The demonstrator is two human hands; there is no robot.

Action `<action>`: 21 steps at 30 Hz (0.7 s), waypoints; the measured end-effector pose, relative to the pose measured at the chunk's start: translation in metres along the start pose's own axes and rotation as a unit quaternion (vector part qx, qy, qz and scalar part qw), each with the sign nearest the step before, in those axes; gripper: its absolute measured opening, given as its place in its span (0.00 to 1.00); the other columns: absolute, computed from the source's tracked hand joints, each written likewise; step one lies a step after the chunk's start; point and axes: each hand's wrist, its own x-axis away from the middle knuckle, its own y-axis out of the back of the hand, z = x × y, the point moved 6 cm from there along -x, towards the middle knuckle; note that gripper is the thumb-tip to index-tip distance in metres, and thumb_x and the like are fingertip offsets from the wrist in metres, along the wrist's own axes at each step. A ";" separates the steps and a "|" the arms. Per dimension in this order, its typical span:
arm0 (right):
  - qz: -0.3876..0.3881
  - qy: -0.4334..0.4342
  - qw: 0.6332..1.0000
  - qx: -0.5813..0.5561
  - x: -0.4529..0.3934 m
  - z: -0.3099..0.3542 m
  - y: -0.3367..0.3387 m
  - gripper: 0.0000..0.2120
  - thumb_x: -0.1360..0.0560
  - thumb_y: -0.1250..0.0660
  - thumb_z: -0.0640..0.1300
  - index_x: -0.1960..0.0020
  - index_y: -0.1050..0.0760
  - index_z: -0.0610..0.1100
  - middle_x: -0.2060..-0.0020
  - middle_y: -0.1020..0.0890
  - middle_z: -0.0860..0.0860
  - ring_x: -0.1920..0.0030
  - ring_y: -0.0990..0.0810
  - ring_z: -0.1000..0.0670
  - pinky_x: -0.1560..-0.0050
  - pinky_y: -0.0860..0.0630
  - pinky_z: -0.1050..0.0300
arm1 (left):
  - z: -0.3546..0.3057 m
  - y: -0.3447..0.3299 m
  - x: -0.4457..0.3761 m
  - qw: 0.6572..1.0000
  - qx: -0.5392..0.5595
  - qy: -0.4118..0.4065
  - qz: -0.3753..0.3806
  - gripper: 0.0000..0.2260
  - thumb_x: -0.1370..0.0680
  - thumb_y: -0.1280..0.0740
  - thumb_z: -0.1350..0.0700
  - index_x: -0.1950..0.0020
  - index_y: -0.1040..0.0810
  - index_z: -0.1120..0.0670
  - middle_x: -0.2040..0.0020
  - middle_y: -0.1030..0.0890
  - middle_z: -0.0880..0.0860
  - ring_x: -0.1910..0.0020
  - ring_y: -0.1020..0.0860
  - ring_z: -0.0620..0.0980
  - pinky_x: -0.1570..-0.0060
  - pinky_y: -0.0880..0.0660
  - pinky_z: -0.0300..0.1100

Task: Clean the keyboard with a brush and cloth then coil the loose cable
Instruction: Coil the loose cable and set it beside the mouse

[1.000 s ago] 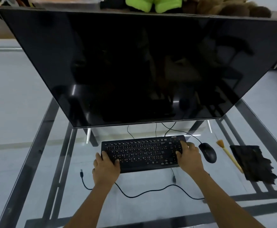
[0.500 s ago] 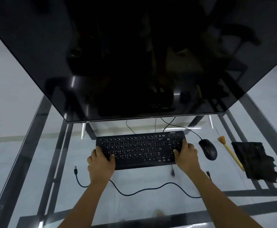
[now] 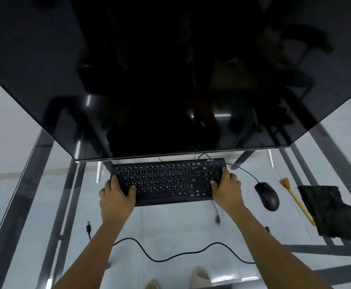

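A black keyboard [image 3: 168,180] lies on the glass table just below the monitor. My left hand [image 3: 116,199] grips its left end, thumb on the keys and fingers curled over the edge. My right hand [image 3: 227,189] grips its right end the same way. A loose black cable [image 3: 170,254] snakes across the glass between my forearms, one plug [image 3: 88,227] lying at the left. A brush [image 3: 295,200] with a pale handle and orange bristles lies right of the mouse. A dark crumpled cloth [image 3: 331,211] lies beside the brush at the far right.
A large dark monitor [image 3: 170,80] overhangs the back of the table, close above the keyboard. A black wired mouse [image 3: 267,196] sits right of my right hand. The table [image 3: 45,184] is glass on a metal frame. Feet in sandals [image 3: 199,276] show through the glass.
Both hands keep hold of the keyboard's ends. The keyboard has slid slightly back toward the monitor, and my head has tilted further down and closer.
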 end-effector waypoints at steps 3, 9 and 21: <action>0.002 0.003 1.000 -0.001 -0.009 0.006 -0.002 0.30 0.22 0.38 0.50 0.26 0.44 0.39 0.37 0.30 0.36 0.38 0.31 0.35 0.38 0.32 0.43 | -0.001 0.001 -0.008 1.000 -0.001 -0.003 -0.002 0.30 0.25 0.34 0.47 0.29 0.38 0.58 0.34 0.30 0.58 0.36 0.36 0.61 0.42 0.31 0.60; 0.000 0.009 1.000 -0.005 -0.018 0.013 -0.003 0.29 0.22 0.38 0.50 0.27 0.43 0.39 0.37 0.30 0.38 0.38 0.31 0.35 0.38 0.32 0.42 | -0.002 0.004 -0.017 1.000 -0.003 -0.004 -0.007 0.30 0.26 0.34 0.45 0.29 0.37 0.58 0.34 0.30 0.57 0.35 0.36 0.61 0.41 0.30 0.60; -0.004 0.026 1.000 -0.017 -0.024 0.014 -0.004 0.28 0.22 0.38 0.49 0.27 0.42 0.39 0.38 0.29 0.38 0.39 0.30 0.37 0.38 0.32 0.44 | -0.003 0.004 -0.017 1.000 -0.004 -0.008 -0.002 0.31 0.26 0.34 0.45 0.28 0.39 0.58 0.31 0.32 0.57 0.32 0.38 0.61 0.38 0.32 0.60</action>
